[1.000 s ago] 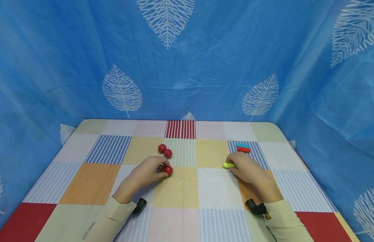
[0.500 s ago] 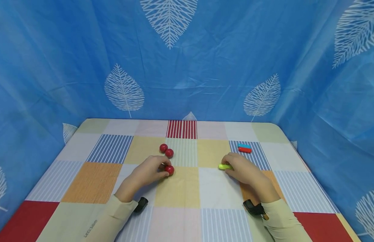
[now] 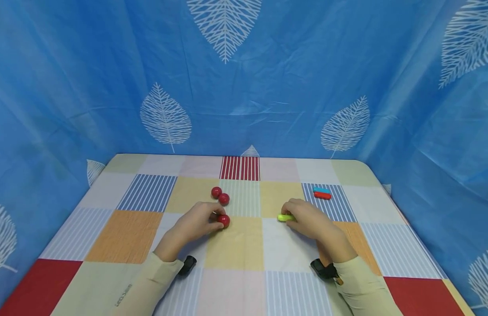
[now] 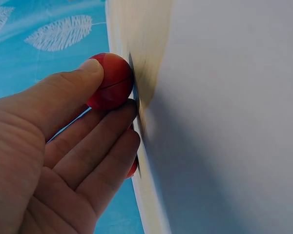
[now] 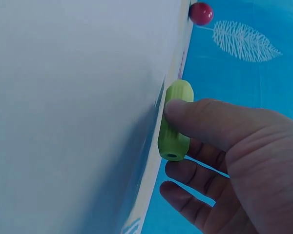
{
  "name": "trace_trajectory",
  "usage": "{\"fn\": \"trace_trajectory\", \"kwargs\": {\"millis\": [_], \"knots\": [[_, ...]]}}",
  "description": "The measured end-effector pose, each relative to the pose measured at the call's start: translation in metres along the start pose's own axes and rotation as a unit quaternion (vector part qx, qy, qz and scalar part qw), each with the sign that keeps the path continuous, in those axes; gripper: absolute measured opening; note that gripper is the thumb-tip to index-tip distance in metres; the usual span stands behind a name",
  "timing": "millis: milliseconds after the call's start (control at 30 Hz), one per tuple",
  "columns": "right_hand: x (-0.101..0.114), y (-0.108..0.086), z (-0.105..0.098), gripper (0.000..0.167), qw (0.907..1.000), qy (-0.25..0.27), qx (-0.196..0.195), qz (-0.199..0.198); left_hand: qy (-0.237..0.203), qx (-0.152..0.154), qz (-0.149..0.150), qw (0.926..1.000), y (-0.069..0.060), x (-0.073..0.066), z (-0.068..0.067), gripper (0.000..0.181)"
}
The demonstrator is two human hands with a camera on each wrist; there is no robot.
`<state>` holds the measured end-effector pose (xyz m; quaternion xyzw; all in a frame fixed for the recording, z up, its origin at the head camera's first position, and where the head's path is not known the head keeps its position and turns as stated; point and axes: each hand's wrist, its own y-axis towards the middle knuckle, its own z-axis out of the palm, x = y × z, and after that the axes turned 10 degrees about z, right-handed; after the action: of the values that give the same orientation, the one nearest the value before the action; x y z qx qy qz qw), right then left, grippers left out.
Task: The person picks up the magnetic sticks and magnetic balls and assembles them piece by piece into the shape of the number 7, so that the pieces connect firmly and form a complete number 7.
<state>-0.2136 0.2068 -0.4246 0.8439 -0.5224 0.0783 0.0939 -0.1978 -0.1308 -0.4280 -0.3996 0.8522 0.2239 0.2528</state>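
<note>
My left hand [image 3: 196,221] pinches a glossy red ball [image 3: 224,220] between thumb and fingers, low at the tabletop. In the left wrist view a thin dark line runs round this ball [image 4: 112,83], and the thumb presses its near side. Two more red balls [image 3: 224,199] lie just beyond that hand. To the right, my right hand [image 3: 309,219] grips a yellow-green cylinder [image 3: 284,217] by thumb and fingers. The right wrist view shows the cylinder [image 5: 175,141] with lengthwise ridges and a hole in its end. Both hands' fingers are partly hidden in the head view.
A red stick-like piece [image 3: 322,195] and a blue one [image 3: 321,190] lie side by side beyond my right hand. A patchwork cloth [image 3: 236,250] covers the table. Blue leaf-patterned curtains [image 3: 244,87] stand behind it and at both sides.
My right hand has slid left across the table with the yellow-green cylinder, away from the red and blue pieces. My left hand and its ball stay in place. The head view has shifted slightly.
</note>
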Motion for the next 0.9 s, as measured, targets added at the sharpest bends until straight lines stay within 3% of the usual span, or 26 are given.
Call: {"fn": "trace_trajectory", "kwargs": {"millis": [600, 900], "knots": [[0.028, 0.011, 0.005, 0.017, 0.9997, -0.009, -0.001, -0.024, -0.028, -0.005, -0.026, 0.9993, 0.000, -0.001, 0.001, 0.021], [0.041, 0.017, 0.008, 0.016, 0.9990, -0.004, 0.010, -0.043, -0.041, -0.005, -0.017, 0.9990, 0.001, -0.002, 0.002, 0.019]]}}
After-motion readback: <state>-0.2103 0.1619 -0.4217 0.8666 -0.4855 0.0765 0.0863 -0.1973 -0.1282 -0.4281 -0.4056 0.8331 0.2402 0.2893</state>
